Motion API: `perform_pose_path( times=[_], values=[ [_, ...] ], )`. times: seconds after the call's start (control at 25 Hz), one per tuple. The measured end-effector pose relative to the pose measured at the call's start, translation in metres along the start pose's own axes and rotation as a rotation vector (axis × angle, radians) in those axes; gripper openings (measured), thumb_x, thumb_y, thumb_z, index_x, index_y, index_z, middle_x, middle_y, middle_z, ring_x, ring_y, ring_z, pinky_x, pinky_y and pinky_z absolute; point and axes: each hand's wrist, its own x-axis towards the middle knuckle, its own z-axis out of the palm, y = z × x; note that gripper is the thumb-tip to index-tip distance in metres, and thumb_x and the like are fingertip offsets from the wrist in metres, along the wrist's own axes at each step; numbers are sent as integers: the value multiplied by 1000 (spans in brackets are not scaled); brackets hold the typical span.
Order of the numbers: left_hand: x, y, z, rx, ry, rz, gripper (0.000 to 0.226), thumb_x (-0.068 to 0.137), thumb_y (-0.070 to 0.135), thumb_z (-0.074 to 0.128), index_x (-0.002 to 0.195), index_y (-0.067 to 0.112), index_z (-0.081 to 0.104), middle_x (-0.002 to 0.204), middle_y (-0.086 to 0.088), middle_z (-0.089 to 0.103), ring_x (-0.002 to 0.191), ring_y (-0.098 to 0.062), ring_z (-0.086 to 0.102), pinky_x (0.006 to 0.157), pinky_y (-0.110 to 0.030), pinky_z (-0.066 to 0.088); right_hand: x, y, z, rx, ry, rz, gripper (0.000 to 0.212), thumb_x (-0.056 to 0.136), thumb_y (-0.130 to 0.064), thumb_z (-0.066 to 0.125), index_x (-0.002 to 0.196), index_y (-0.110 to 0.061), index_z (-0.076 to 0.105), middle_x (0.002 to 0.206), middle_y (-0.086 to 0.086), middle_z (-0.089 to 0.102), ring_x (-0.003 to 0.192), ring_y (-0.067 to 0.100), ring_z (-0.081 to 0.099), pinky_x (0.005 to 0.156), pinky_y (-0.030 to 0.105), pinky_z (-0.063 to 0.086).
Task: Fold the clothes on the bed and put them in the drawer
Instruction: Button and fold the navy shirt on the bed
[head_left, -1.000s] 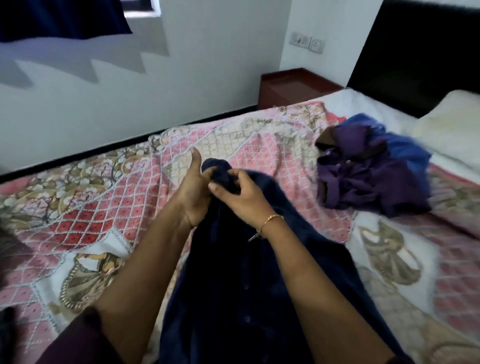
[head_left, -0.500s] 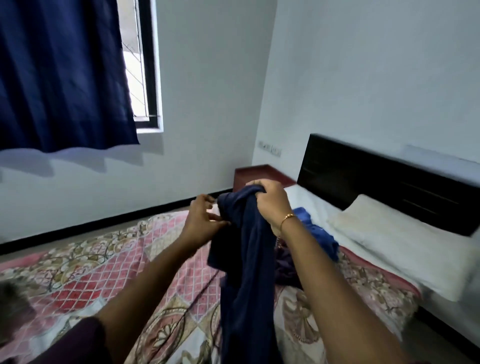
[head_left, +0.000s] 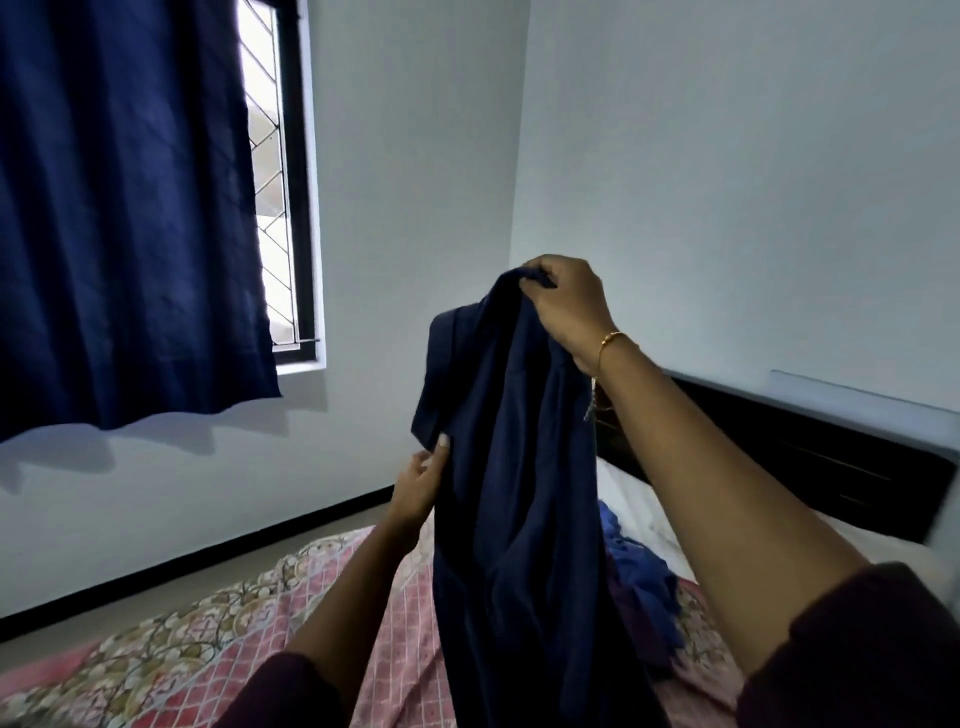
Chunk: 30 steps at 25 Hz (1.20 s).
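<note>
A pale-walled bedroom with a navy curtain (head_left: 124, 208) over a window and a bed (head_left: 218, 639) under a pink patterned cover. Above the bed a navy garment (head_left: 519, 493) hangs lengthwise, long axis vertical, top end up. The right hand (head_left: 566, 304) grips its top, fingers curled. The left hand (head_left: 418, 486) pinches its left edge lower down. Blue clothes (head_left: 641, 582) lie behind it.
</note>
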Motion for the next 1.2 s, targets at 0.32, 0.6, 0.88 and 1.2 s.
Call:
perform_pose_path(
  times=[0.32, 0.6, 0.88, 1.2],
  values=[
    [12, 43, -49, 113, -340, 65, 23, 96, 31, 45, 101, 14, 60, 102, -3, 64, 101, -17, 60, 88, -36, 52, 46, 5, -17, 26, 130, -15, 16, 89, -10, 55, 97, -9, 68, 95, 0, 65, 98, 17, 60, 86, 24, 46],
    [23, 45, 9, -21, -110, 44, 24, 98, 8, 41, 106, 6, 64, 91, -7, 68, 75, -16, 65, 65, -27, 55, 49, 0, -19, -137, 205, -97, 20, 93, -11, 51, 100, -2, 68, 91, 0, 61, 88, 11, 53, 76, 18, 39],
    [44, 176, -29, 469, 496, 417, 28, 94, 17, 38, 106, 7, 61, 117, -18, 61, 106, -35, 55, 78, -33, 38, 35, 51, -61, -511, 228, 106, 33, 92, -5, 49, 59, -5, 44, 71, 14, 51, 73, 24, 47, 61, 29, 28],
    [34, 231, -44, 815, 543, 700, 26, 90, 22, 43, 90, 7, 64, 96, -16, 66, 84, -34, 54, 68, -30, 32, 26, 60, -54, -529, 421, 189, 41, 85, 7, 38, 111, -8, 67, 113, 18, 64, 107, 37, 56, 86, 35, 48]
  ],
)
